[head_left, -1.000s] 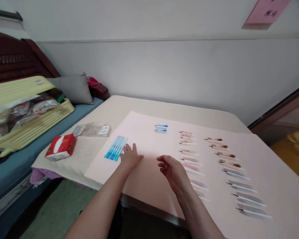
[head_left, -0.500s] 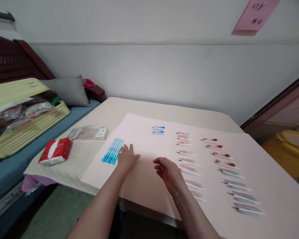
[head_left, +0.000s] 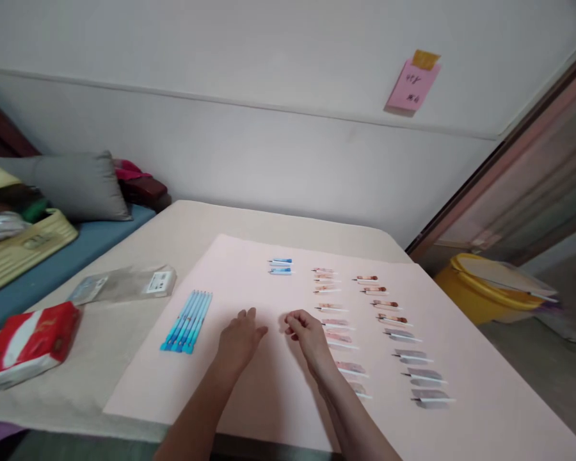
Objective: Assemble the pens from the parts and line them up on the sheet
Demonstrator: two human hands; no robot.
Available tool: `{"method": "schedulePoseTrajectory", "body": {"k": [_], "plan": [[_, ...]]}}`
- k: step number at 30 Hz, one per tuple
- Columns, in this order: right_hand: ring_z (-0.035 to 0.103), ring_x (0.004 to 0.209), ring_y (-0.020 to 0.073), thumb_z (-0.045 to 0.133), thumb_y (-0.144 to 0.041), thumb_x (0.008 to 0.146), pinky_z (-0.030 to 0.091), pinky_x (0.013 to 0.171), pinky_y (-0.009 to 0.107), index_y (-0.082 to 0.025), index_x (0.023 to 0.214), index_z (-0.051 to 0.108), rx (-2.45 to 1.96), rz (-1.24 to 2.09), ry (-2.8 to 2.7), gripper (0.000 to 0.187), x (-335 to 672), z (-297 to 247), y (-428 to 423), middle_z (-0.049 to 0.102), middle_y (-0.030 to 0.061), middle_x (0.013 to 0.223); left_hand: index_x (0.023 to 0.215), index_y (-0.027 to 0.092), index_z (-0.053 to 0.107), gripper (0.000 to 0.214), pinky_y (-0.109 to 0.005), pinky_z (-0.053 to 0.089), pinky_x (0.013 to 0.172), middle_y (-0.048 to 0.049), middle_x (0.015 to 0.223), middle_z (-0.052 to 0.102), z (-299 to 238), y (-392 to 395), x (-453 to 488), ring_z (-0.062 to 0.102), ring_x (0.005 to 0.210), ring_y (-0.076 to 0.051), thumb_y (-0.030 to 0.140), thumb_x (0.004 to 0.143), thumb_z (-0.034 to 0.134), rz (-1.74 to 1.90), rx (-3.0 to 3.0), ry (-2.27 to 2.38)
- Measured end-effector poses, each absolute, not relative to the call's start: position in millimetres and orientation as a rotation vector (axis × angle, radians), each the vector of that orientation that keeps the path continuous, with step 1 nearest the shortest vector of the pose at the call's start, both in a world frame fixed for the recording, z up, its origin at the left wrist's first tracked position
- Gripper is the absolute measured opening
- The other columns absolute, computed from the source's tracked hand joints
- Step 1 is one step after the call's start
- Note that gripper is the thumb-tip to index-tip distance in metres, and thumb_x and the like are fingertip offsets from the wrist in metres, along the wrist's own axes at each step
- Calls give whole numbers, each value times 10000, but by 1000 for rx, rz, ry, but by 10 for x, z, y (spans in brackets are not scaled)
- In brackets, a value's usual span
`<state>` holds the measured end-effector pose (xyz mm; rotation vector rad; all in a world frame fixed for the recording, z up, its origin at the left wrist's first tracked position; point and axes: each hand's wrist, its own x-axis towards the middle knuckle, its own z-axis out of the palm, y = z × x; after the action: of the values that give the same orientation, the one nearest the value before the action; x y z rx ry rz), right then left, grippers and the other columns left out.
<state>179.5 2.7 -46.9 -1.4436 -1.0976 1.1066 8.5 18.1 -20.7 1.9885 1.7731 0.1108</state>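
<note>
Two bare hands over a pink sheet (head_left: pixel 240 275) spread on the worktop (head_left: pixel 211 218); clock positions are read from the hand named, with 12 toward the wall (head_left: pixel 230 160). The left hand (head_left: pixel 239 339) is palm down with its back uppermost, at the end of a forearm slanting toward 1 o'clock. Its fingers extend toward 12 and its thumb toward 2; this grip is spread and holds nothing visible. Whether the palm touches the sheet cannot be told. The right hand (head_left: pixel 311 336), near the left and apart from it, ends a forearm slanting toward 11 o'clock. Its fingers curl inward toward 10, tips drawn near the thumb; whether this grip meets or pinches anything is too indistinct to tell. The row of blue pens (head_left: pixel 187 320) lies side by side at the left hand's 9 o'clock, tips toward the wall. Two blue pieces (head_left: pixel 282 262) with slim white rods lie at the right hand's 11 o'clock. A column of pinkish pieces (head_left: pixel 336 321) runs from 1 to 4, nearest this hand; brown pieces (head_left: pixel 385 304) stand farther off at 2 to 3, grey pieces (head_left: pixel 411 356) at 3 to 4.
</note>
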Motion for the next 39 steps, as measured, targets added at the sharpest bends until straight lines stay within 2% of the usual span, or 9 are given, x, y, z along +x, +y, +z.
{"method": "schedulePoseTrajectory", "body": {"k": [2, 6, 8, 11, 19, 25, 30, 35, 39], "plan": [[552, 649, 145, 518, -327, 781, 393, 605, 245, -186, 721, 592, -1525, 868, -1328, 170, 1893, -534, 216, 590, 1, 657, 1325, 130, 398, 518, -371, 377, 891, -176, 1297, 487, -180, 184, 76, 498, 1139, -278, 393, 880, 367, 142, 1992, 1776], [571, 797, 165, 424, -293, 841, 395, 698, 258, -196, 904, 616, -1824, 433, -1630, 224, 2070, -554, 736, 648, 44, 903, 1324, 147, 402, 486, -332, 373, 897, -156, 1297, 494, -108, 192, 85, 496, 1143, -247, 371, 895, 360, 172, 1982, 1769], [570, 868, 172, 438, -249, 826, 387, 704, 251, -205, 1063, 575, -1952, 347, -1712, 278, 2112, -530, 1005, 636, 56, 1004, 1297, 166, 429, 451, -323, 368, 900, -146, 1279, 508, -74, 191, 98, 500, 1137, -239, 365, 899, 361, 187, 1968, 1749], [566, 859, 197, 495, -205, 779, 365, 669, 257, -197, 1182, 512, -2060, 312, -1737, 403, 2122, -513, 1317, 634, 78, 961, 1240, 173, 477, 402, -342, 371, 886, -153, 1222, 538, -38, 187, 105, 519, 1102, -261, 351, 891, 387, 245, 1931, 1727], [518, 896, 216, 545, -203, 760, 314, 698, 269, -170, 1066, 557, -2127, 216, -1869, 308, 2089, -621, 1420, 621, 83, 915, 1119, 191, 549, 320, -383, 388, 796, -153, 1111, 581, -35, 211, 85, 560, 980, -310, 343, 852, 458, 366, 1873, 1727], [489, 916, 196, 529, -273, 822, 302, 748, 270, -177, 946, 609, -2058, 185, -2065, 176, 1936, -644, 1320, 618, 78, 987, 1153, 181, 547, 360, -399, 357, 886, -166, 1189, 563, -81, 220, 121, 524, 1076, -320, 328, 829, 493, 443, 1745, 1715], [499, 894, 193, 490, -201, 832, 305, 734, 274, -158, 884, 616, -2011, 180, -2187, 143, 1765, -625, 1119, 633, 88, 962, 1181, 194, 529, 459, -361, 368, 927, -137, 1253, 542, -143, 296, 131, 504, 1132, -268, 376, 764, 590, 767, 1101, 1394], [523, 886, 198, 510, -208, 817, 320, 719, 275, -162, 863, 616, -2042, 204, -2233, 124, 1709, -599, 723, 647, 80, 921, 1010, 149, 557, 284, -295, 449, 815, -134, 1201, 557, -332, 352, 172, 576, 1013, -194, 293, 766, 580, 858, 249, 1198], [544, 853, 188, 505, -230, 826, 327, 667, 262, -178, 863, 601, -2107, 234, -2176, 116, 1696, -620, 329, 647, 63, 892, 926, 122, 558, 192, -312, 462, 785, -164, 1125, 589, -488, 305, 268, 609, 941, -202, 220, 762, 547, 796, 154, 1168]]}}
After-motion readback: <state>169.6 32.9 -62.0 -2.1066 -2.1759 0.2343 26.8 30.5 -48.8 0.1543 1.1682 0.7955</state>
